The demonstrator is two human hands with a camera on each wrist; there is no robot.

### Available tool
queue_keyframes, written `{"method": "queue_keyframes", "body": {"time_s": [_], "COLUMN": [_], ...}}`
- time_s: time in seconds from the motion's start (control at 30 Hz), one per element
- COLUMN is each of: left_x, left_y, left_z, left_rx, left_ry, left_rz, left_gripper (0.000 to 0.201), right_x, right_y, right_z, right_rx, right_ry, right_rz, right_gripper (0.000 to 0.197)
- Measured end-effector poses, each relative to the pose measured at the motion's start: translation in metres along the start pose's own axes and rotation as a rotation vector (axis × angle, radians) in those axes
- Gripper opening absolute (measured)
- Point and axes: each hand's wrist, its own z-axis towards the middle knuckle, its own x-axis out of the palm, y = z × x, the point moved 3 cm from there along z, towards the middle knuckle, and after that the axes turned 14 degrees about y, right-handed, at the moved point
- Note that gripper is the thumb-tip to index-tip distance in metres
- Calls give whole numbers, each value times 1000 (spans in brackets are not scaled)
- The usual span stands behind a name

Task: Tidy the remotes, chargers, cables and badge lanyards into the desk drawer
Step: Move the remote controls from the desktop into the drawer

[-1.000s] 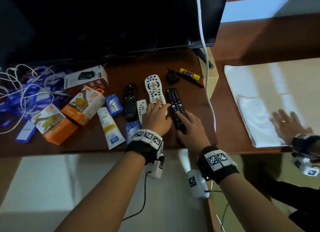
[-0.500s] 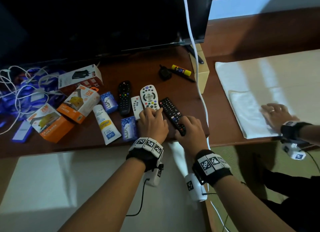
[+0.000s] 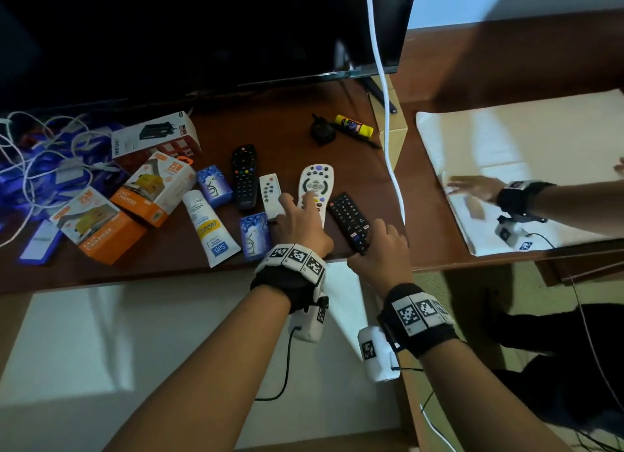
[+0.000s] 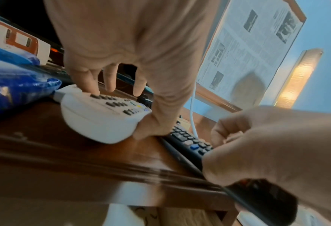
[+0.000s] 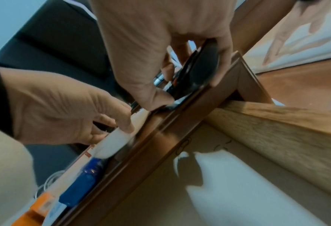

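The left grip (image 3: pixel 300 223) is curled over the near end of the large white remote (image 3: pixel 315 188), fingers on its buttons and thumb against its side, and the left wrist view shows that end clasped just above the brown table (image 3: pixel 169 269); the right grip (image 3: pixel 380 249), just to the right of it, is pinched round the near end of the slim black remote (image 3: pixel 349 220), which juts past the table's front edge, thumb on one side and fingers curled round the other; the two remotes lie side by side, close together between the two grips; just left of the left grip lies a small white remote (image 3: pixel 271 194), its near end right at the hand, and beyond that a black remote with coloured buttons (image 3: pixel 243 174); two small blue packets (image 3: pixel 255 237) sit left of the left grip, then a white tube (image 3: pixel 209 228), then orange-and-white charger boxes (image 3: pixel 152 188) and, far left, white cables (image 3: pixel 33 167) tangled over blue lanyards (image 3: pixel 64 167); ahead of the grips, near the dark screen (image 3: pixel 202 29), rest a black plug adapter (image 3: pixel 322 134) and a yellow glue stick (image 3: pixel 354 127); a white cord (image 3: pixel 388 130) hangs down to the right of the right grip; further right another person's hand (image 3: pixel 472 189) lies blurred over a white cloth (image 3: pixel 523 154).
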Motion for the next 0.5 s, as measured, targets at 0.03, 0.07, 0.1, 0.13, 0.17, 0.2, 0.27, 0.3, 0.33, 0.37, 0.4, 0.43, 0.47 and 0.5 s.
{"method": "queue_keyframes", "body": {"time_s": [0.03, 0.07, 0.1, 0.13, 0.17, 0.2, 0.27, 0.3, 0.33, 0.37, 0.4, 0.43, 0.47, 0.5], "left_x": [1, 1, 2, 4, 6, 8, 14, 19, 25, 31, 38, 46, 54, 62], "left_y": [0, 1, 2, 3, 5, 8, 17, 22, 26, 31, 37, 42, 49, 55], "left_z": [-2, -4, -7, -10, -15, -21, -35, -42, -50, -57, -65, -73, -81, -87], "left_rx": [-6, -17, -30, -42, -48, -45, -23, -6, 17, 40, 58, 64, 63, 56], "left_ry": [34, 68, 105, 145, 184, 219, 265, 282, 297, 313, 330, 348, 366, 381], "left_rz": [4, 8, 11, 5, -19, -58, -146, -176, -194, -208, -225, -242, -255, -268], "left_gripper": [91, 99, 106, 112, 115, 116, 109, 102, 93, 84, 76, 71, 69, 68], "right_x": [-1, -1, 0, 1, 4, 8, 21, 29, 37, 45, 51, 57, 63, 69], "right_y": [-1, -2, -4, -8, -12, -16, -23, -26, -29, -32, -34, -37, -37, -39], "right_z": [-5, -11, -17, -25, -33, -42, -58, -65, -71, -78, -83, -89, -93, -98], "right_rx": [11, 29, 56, 87, 120, 147, 182, 203, 235, 264, 287, 311, 337, 366], "right_ry": [11, 29, 46, 51, 44, 38, 66, 97, 123, 137, 143, 148, 159, 167], "right_rz": [74, 160, 253, 344, 428, 513, 701, 775, 816, 832, 833, 825, 815, 803], "right_gripper": [41, 44, 47, 50, 53, 56, 54, 47, 39, 32, 27, 21, 15, 14]}}
